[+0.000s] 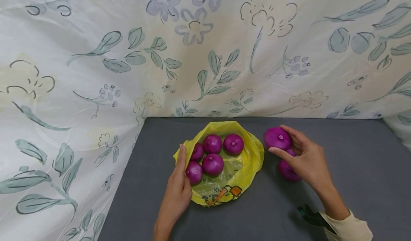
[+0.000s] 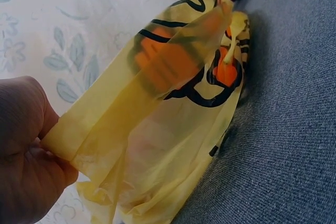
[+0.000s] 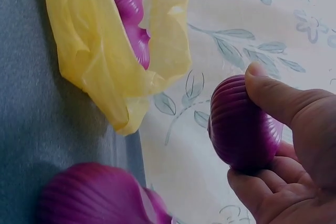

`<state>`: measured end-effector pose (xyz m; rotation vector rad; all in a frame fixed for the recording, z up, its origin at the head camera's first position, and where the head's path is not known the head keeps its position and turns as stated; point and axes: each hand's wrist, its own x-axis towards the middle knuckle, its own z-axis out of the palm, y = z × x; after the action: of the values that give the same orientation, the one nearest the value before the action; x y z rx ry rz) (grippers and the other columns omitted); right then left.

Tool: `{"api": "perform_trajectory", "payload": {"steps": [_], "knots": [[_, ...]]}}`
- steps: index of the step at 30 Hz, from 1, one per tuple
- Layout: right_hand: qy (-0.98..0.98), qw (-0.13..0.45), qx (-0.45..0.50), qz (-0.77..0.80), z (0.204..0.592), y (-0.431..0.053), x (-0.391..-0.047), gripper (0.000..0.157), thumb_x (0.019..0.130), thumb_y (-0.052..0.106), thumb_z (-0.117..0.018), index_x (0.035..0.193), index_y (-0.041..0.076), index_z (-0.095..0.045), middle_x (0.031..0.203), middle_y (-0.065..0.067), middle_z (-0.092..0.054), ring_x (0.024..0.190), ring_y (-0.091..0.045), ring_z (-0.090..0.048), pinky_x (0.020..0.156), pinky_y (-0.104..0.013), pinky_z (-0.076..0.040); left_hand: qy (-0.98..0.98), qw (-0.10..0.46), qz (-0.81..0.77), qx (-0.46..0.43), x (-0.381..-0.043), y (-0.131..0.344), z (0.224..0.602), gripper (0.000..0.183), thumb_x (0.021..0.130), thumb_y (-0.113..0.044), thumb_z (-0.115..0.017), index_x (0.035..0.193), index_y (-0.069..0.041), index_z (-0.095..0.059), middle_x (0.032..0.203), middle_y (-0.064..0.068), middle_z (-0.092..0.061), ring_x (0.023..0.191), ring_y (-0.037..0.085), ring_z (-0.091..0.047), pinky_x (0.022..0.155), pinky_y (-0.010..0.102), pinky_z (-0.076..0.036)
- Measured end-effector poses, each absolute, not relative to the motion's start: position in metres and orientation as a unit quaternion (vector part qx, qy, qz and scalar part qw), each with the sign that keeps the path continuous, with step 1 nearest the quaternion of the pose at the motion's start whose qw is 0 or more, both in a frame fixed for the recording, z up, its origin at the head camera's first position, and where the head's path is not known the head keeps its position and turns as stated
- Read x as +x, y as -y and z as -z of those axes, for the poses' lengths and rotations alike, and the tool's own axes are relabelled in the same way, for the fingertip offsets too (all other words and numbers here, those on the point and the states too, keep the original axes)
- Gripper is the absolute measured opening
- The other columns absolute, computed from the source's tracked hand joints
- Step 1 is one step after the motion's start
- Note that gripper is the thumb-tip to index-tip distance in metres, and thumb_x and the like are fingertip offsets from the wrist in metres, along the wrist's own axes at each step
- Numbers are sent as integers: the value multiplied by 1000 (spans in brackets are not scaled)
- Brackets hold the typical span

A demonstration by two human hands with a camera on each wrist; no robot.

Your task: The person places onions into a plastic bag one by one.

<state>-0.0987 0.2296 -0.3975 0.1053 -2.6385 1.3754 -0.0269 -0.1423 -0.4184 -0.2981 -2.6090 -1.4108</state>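
Note:
A yellow plastic bag point(image 1: 253, 155) lies with its mouth spread wide, and several purple onions point(image 1: 212, 164) rest inside it. My left hand point(image 1: 178, 189) is at the bag's left rim; in the left wrist view its thumb and fingers pinch the yellow plastic point(image 2: 105, 129). To the right of the bag, my right hand point(image 1: 308, 159) holds another purple onion point(image 1: 277, 138) between thumb and fingers. The right wrist view shows this ribbed onion point(image 3: 244, 124) raised off the table. Below that hand, a loose purple onion point(image 1: 289, 170) sits on the table, partly hidden by the hand.
A dark grey cloth covers the table point(image 1: 359, 169). Floral fabric point(image 1: 218, 48) hangs along the back and the left side. The bag has an orange and black print point(image 1: 224, 194) on its near side.

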Motion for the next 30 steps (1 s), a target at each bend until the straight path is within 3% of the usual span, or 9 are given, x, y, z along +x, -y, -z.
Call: {"api": "perform_trajectory", "payload": {"steps": [15, 21, 30], "knots": [[859, 74, 71, -501, 396, -204, -98, 76, 85, 33, -91, 153, 24, -58, 147, -11, -63, 120, -33, -71, 86, -8, -50, 874, 87, 467, -102, -26, 143, 419, 93, 97, 20, -40, 172, -23, -7, 178, 7, -16, 162, 22, -16, 121, 11, -14], [865, 75, 81, -490, 397, -195, -100, 76, 84, 37, -91, 152, 26, -60, 144, -7, -67, 119, -29, -72, 88, -10, -50, 873, 88, 468, -104, -27, 142, 420, 93, 97, 20, -40, 172, -23, -7, 178, 5, -15, 162, 21, -15, 121, 12, -14], [860, 60, 95, -499, 399, -187, -103, 75, 85, 38, -90, 152, 25, -59, 147, -9, -64, 125, -30, -68, 91, -9, -48, 874, 88, 467, -102, -26, 143, 418, 94, 97, 21, -40, 172, -23, -7, 177, 8, -17, 162, 22, -15, 121, 12, -14]]}}
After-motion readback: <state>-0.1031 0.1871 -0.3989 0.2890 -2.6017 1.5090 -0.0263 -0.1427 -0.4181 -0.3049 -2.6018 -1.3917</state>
